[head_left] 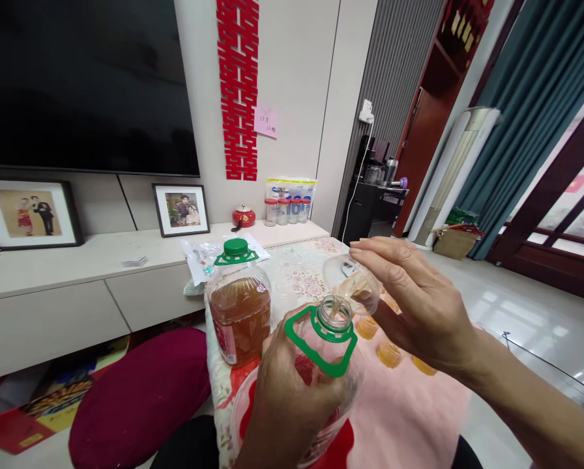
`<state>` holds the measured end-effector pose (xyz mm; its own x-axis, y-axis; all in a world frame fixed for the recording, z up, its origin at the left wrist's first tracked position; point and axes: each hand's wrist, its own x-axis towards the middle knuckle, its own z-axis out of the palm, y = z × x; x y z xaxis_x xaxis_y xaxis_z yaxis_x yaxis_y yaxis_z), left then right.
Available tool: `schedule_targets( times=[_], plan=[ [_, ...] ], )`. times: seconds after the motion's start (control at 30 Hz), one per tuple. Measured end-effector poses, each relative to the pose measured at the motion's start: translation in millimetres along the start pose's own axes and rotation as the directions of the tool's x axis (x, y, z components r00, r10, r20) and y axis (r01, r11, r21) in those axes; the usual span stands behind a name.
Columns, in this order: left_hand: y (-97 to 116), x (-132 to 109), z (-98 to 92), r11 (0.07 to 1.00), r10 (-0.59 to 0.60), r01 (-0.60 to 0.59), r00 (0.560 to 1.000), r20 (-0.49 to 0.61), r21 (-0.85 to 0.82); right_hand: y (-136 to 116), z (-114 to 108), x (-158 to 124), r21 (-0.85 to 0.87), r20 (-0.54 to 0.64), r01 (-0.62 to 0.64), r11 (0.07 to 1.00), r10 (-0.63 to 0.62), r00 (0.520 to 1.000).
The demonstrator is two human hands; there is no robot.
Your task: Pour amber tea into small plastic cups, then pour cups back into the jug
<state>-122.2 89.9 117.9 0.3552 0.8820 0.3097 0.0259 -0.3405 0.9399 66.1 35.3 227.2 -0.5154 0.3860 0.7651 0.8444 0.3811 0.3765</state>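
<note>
My left hand is wrapped round a clear plastic jug with an open mouth and a green handle ring. Above that mouth, my right hand grips a clear plastic bowl, its fingers along the outside and the thumb underneath. The bowl is tilted with its lip at the jug's mouth, where a thin stream of liquid shows. Beneath the jug are a red shape and a clear basin rim. To the left stands a capped jug of amber liquid.
Several small orange jelly-like pieces lie on a pink sheet over the table. Behind are a white cabinet, framed photos, red-lidded jars and a red pot. A maroon round cushion is at the lower left.
</note>
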Motion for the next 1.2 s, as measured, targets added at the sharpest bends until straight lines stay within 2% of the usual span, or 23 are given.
schedule_targets(
  times=[0.1, 0.17, 0.3, 0.5, 0.7, 0.93, 1.2],
  plan=[
    [2.5, -0.3, -0.7, 0.999, -0.037, 0.036, 0.999, 0.040, 0.023, -0.5, -0.8, 0.9, -0.038, 0.007, 0.035, 0.999, -0.035, 0.999],
    [1.9, 0.0, -1.4, 0.998, -0.058, 0.057, 0.998, 0.025, 0.036, -1.4, -1.5, 1.3, -0.064, 0.013, 0.047, 0.997, -0.046, 0.999],
    [-0.9, 1.3, -2.1, 0.998, -0.060, 0.059, 0.996, 0.061, 0.030, -3.9, -3.6, 2.9, -0.086, 0.037, 0.066, 0.994, -0.063, 0.997],
    [4.3, -1.9, 1.6, 0.999, -0.029, 0.029, 1.000, -0.010, -0.015, -7.5, -8.5, 8.0, -0.110, 0.080, 0.132, 0.985, -0.124, 0.989],
    [7.3, -1.2, 3.1, 0.997, -0.054, 0.055, 0.998, 0.011, -0.059, -10.2, -11.3, 12.5, -0.128, 0.100, 0.168, 0.977, -0.156, 0.983],
    [16.7, -0.7, 2.8, 0.996, -0.086, 0.086, 0.996, -0.019, -0.032, -10.9, -11.7, 14.1, -0.130, 0.101, 0.177, 0.976, -0.165, 0.981],
    [13.8, 0.3, 1.4, 0.996, -0.086, 0.087, 0.996, 0.019, -0.034, -11.5, -12.8, 15.7, -0.135, 0.104, 0.196, 0.971, -0.183, 0.978]
  ],
)
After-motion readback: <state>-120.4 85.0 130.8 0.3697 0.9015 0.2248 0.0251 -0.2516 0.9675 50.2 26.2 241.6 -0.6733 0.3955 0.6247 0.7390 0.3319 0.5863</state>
